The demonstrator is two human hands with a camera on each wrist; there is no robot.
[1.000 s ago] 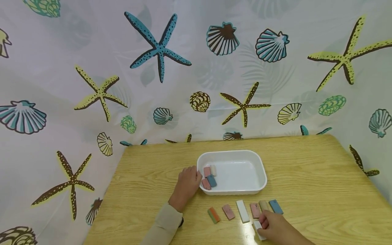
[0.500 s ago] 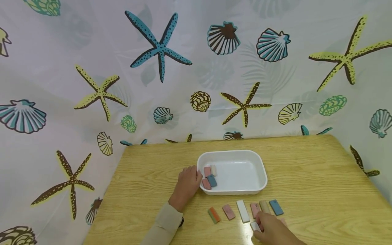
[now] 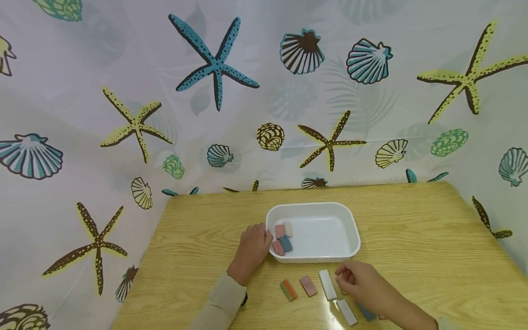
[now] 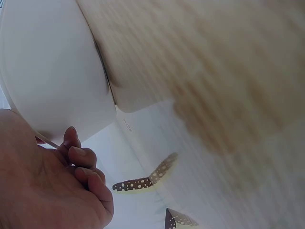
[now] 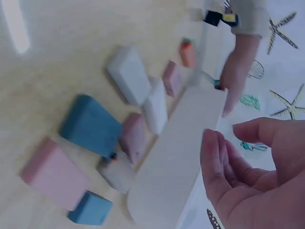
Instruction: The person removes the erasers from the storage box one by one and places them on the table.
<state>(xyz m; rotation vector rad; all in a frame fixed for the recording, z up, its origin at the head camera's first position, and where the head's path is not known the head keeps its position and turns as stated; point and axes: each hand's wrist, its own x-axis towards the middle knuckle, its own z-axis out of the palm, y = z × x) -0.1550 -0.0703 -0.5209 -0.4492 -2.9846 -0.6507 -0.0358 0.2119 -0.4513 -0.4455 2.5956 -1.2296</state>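
Observation:
My left hand (image 3: 251,245) holds the left rim of a white plastic tray (image 3: 330,256); in the left wrist view its fingers (image 4: 83,157) curl under the edge. My right hand (image 3: 365,284) hovers above a row of erasers, thumb and fingertips apart, nothing between them. Left of it lie an orange-and-green eraser (image 3: 288,289), a pink one (image 3: 308,285) and a long white one (image 3: 327,285). A second white eraser (image 3: 346,312) and a blue eraser (image 3: 366,312) lie nearer. The right wrist view shows a large pink eraser (image 5: 55,174) and a beige one (image 5: 116,171), which the hand covers in the head view.
Inside the tray's left end sit a pink eraser (image 3: 279,230), an off-white eraser (image 3: 288,229), a blue eraser (image 3: 285,243) and another pink eraser (image 3: 278,248). The wooden table (image 3: 429,233) meets a curtain (image 3: 247,137) printed with shells and starfish.
My right hand has let go of the near white eraser, which now lies in line below the other white one. The hand has risen toward the tray. My left hand has stayed put.

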